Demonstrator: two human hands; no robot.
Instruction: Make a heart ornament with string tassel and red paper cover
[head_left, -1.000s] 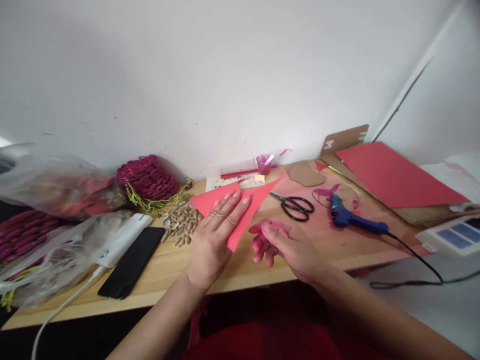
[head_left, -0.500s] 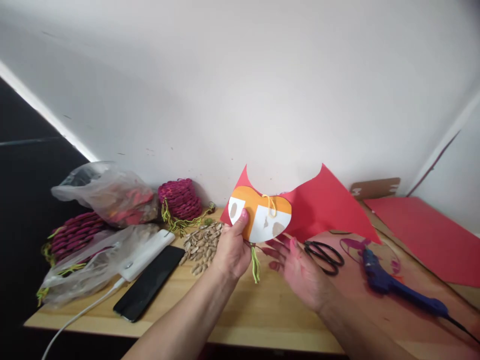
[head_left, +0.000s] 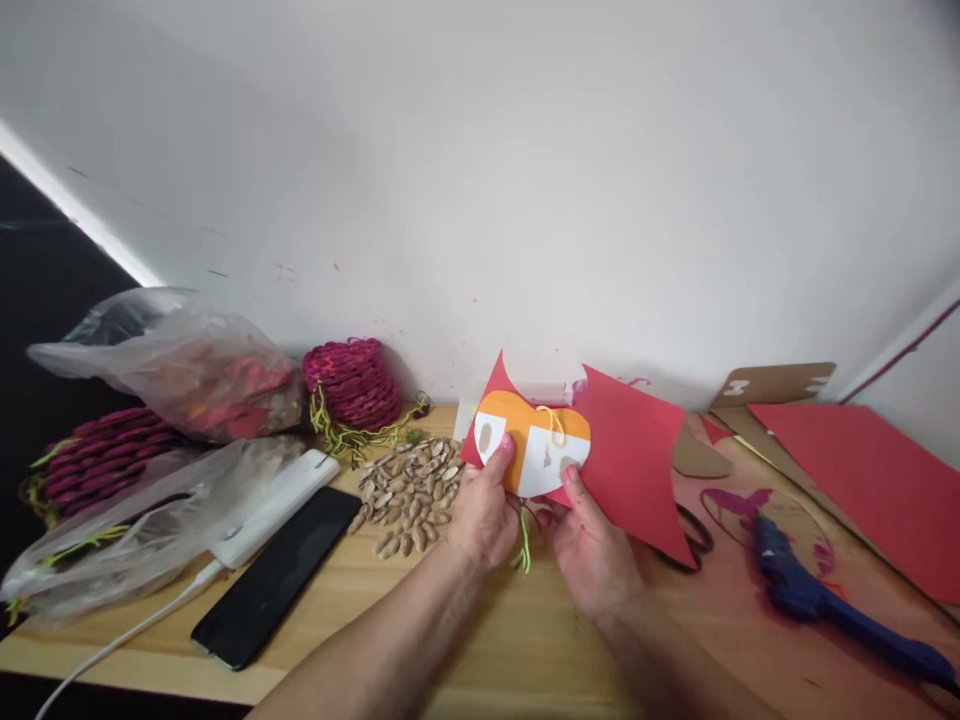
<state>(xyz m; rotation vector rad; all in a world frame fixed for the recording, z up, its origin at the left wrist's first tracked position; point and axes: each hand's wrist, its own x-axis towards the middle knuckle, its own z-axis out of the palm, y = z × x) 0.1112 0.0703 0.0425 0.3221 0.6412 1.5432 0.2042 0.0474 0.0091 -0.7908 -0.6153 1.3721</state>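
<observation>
My left hand [head_left: 484,512] pinches the left side of a heart-shaped orange and white paper piece [head_left: 517,425], thumb on top, fingers hidden behind. My right hand [head_left: 596,550] grips its lower right edge, thumb in front. A curved-edged sheet of red paper [head_left: 634,450] lies behind the heart and juts out on both sides. Tied at the heart's top is a yellow string loop [head_left: 555,422]. Below the heart hang green yarn ends [head_left: 523,550]. Black-handled scissors [head_left: 697,535] show partly from under the red paper's right corner.
Left of my hands are shelled-looking seeds or nuts [head_left: 409,490], a black phone [head_left: 277,575], a white power bank [head_left: 277,510], purple woven baskets [head_left: 352,385] and plastic bags [head_left: 180,360]. To the right are a blue glue gun [head_left: 817,595], red sheets [head_left: 862,480] and cardboard [head_left: 780,382].
My right hand, spread beside the heart before, has closed on its lower right edge. The red paper's right part has swung down and now partly covers the scissors. The view has shifted slightly.
</observation>
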